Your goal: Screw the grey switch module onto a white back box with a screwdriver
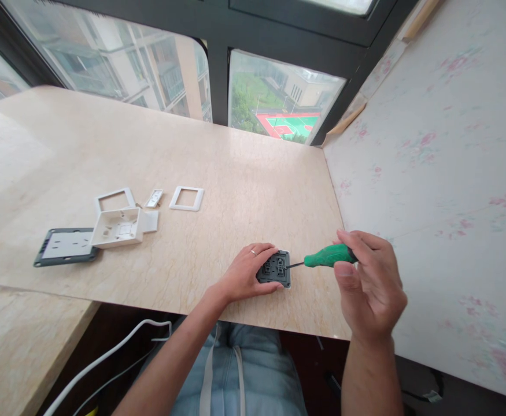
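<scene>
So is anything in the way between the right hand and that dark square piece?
Nothing visible: the green screwdriver in the right hand reaches the dark square piece from the right, and the left hand holds it from the left, clear of the shaft.

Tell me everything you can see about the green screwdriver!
The screwdriver has a thick green handle, perhaps plastic or rubber, with a dark back end, and a thin, dark shaft that looks like metal. The right hand grips the handle's back end. The shaft points left in the picture, its tip seemingly touching the dark panel near its right edge.
</scene>
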`<state>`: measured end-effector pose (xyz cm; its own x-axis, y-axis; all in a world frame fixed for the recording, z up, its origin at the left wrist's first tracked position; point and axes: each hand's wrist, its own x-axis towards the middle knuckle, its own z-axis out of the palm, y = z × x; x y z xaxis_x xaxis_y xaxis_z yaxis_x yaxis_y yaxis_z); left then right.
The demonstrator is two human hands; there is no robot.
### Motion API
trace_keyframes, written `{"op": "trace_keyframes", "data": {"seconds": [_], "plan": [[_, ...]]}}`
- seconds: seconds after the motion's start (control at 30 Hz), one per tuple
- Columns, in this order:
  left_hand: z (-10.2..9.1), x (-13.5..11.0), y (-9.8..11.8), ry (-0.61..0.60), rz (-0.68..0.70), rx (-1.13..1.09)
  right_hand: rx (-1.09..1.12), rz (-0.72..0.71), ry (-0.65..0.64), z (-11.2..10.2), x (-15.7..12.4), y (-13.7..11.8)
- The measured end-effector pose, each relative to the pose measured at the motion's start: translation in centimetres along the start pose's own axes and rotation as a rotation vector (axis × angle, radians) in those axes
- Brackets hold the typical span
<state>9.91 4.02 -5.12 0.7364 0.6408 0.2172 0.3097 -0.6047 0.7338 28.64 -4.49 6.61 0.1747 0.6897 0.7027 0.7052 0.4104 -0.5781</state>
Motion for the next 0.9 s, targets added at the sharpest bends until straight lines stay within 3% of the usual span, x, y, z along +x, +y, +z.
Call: {"op": "trace_keyframes", "data": {"seconds": [0.17, 0.43, 0.67, 0.9], "plan": [[0.1, 0.0, -0.1, 0.004, 0.004, -0.001, 0.249, 0.144, -0.17, -0.4, -0.4, -1.1], [-0.2, 0.0, 0.1, 0.0, -0.002, -0.014, -0.069, -0.058, 0.004, 0.1, 0.2, 0.2], [-0.2, 0.0, 0.1, 0.006, 0.011, -0.011, 0.172, 0.142, -0.116, -0.4, -0.2, -1.2], [-0.3, 0.0, 0.2, 0.002, 0.008, -0.005, 0.012, -0.018, 0.011, 0.2, 0.0, -0.1]]}}
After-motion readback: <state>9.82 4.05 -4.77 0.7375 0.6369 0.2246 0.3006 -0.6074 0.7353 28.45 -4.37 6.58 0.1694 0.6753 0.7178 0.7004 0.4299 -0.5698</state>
